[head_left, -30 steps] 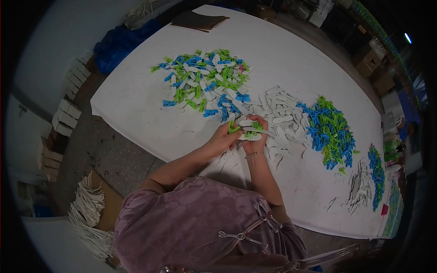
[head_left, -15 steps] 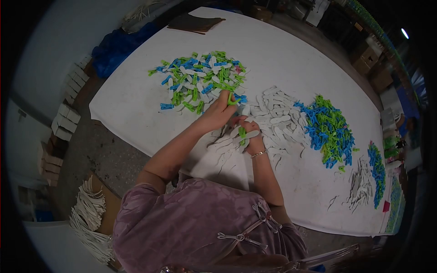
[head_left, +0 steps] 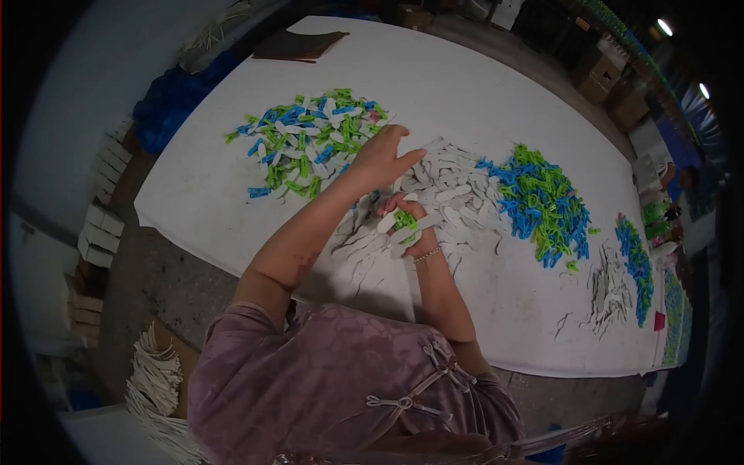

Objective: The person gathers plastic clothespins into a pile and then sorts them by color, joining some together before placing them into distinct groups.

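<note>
Over the near edge of the left pile of green and blue clips with white pieces (head_left: 298, 143), my left hand (head_left: 381, 159) has its thumb and fingers spread, with nothing between them. Lower and to the right, my right hand (head_left: 412, 221) is closed round green clips (head_left: 404, 222) and white flat pieces. A bracelet circles the right wrist. Just beyond and right of this hand lies a heap of white strips (head_left: 457, 186). More loose strips lie beneath and left of it.
Right of the strips is a large pile of green and blue clips (head_left: 542, 203). Farther right are grey-white strips (head_left: 611, 294) and another clip pile (head_left: 635, 267). A brown folder-like item (head_left: 298, 46) lies at the table's (head_left: 434, 62) far left. Boxes stand behind.
My left hand has let go of a green clip and opened, moving up from my right hand. More green shows in my right hand. The whole view has shifted slightly.
</note>
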Demonstrator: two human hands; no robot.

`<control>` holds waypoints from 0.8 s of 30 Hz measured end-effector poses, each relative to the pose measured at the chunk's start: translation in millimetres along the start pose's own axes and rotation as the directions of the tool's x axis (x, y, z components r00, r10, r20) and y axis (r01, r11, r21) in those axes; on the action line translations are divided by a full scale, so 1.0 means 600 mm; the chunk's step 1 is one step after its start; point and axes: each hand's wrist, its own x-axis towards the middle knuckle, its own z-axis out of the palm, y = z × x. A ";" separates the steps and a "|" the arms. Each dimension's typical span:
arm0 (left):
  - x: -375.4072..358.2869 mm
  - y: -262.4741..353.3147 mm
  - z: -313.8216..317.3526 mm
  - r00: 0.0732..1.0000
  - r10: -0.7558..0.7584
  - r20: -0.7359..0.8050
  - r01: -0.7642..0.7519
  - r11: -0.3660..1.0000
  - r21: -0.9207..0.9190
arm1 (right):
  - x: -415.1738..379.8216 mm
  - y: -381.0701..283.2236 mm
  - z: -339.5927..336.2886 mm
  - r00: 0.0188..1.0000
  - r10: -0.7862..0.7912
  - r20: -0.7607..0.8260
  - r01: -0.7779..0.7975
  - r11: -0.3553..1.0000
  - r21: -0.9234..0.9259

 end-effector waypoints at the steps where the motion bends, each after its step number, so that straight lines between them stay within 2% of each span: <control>1: -0.017 -0.047 0.015 0.999 -0.036 -0.015 0.036 0.999 -0.025 | 0.005 0.004 -0.006 1.000 -0.012 0.015 0.012 0.998 0.060; 3: -0.047 -0.088 0.029 0.997 -0.078 -0.027 0.077 0.996 -0.041 | 0.012 0.012 -0.024 0.998 0.024 0.066 -0.030 0.995 0.100; 4: -0.061 -0.092 0.029 0.931 -0.247 0.270 0.311 0.922 -0.231 | 0.015 0.017 -0.028 0.995 0.095 0.035 -0.097 0.994 0.052; 5: -0.072 -0.097 0.029 0.763 -0.316 0.563 0.560 0.759 -0.332 | 0.019 0.023 -0.031 0.986 0.166 0.001 -0.166 0.986 0.003; 6: -0.081 -0.104 0.031 0.763 -0.323 0.560 0.563 0.757 -0.331 | 0.020 0.025 -0.027 0.985 0.171 0.006 -0.171 0.985 0.005; 8: -0.094 -0.119 0.034 0.890 -0.361 0.280 0.445 0.548 -0.708 | 0.021 0.026 -0.017 0.959 0.246 0.140 -0.237 0.968 -0.078; 9: -0.090 -0.117 0.019 0.889 -0.365 0.278 0.446 0.548 -0.707 | 0.018 0.025 -0.007 0.958 0.249 0.144 -0.240 0.968 -0.076; 10: -0.080 -0.112 -0.004 0.906 -0.413 0.089 0.306 0.497 -0.812 | 0.011 0.021 0.004 0.970 0.204 0.132 -0.194 0.977 -0.084; 11: -0.077 -0.113 -0.022 0.879 -0.467 -0.096 0.143 0.450 -0.881 | 0.007 0.019 0.009 0.980 0.158 0.119 -0.147 0.984 -0.095; 12: -0.087 -0.125 -0.038 0.936 -0.346 -0.059 0.124 0.483 -0.867 | 0.007 0.016 0.010 0.980 0.159 0.117 -0.148 0.984 -0.097; 13: -0.095 -0.125 -0.033 0.937 -0.345 -0.057 0.124 0.481 -0.868 | 0.007 0.014 0.010 0.997 0.076 0.029 -0.074 0.995 -0.063; 14: -0.113 -0.123 -0.024 0.979 -0.184 -0.093 0.076 0.742 -0.666 | 0.007 0.013 0.009 0.998 -0.005 -0.062 0.003 0.999 -0.035; 15: -0.134 -0.115 -0.016 0.997 -0.016 -0.074 -0.015 0.918 -0.396 | 0.010 0.016 0.007 0.998 -0.006 -0.063 0.004 0.999 -0.034; 16: -0.157 -0.069 -0.024 0.997 0.076 -0.003 -0.075 0.965 -0.253 | 0.015 0.022 0.005 0.987 -0.101 -0.129 0.098 0.995 -0.026; 17: -0.173 -0.042 -0.017 0.997 0.076 -0.001 -0.074 0.965 -0.253 | 0.019 0.026 0.004 0.962 -0.192 -0.194 0.191 0.981 -0.024; 19: -0.191 -0.010 0.003 0.983 0.181 -0.020 -0.181 0.982 -0.047 | 0.020 0.039 0.019 0.934 -0.245 -0.260 0.244 0.969 -0.037; 21: -0.192 -0.011 0.024 0.984 0.174 -0.041 -0.176 0.984 -0.037 | 0.017 0.047 0.019 0.900 -0.293 -0.322 0.291 0.955 -0.057; 23: -0.194 -0.028 0.039 0.983 0.170 -0.065 -0.172 0.985 -0.025 | 0.017 0.056 0.006 0.863 -0.407 -0.300 0.324 0.900 -0.291; 24: -0.194 -0.034 0.041 0.955 0.273 -0.115 -0.280 0.959 -0.046 | 0.017 0.056 0.002 0.862 -0.408 -0.300 0.323 0.900 -0.294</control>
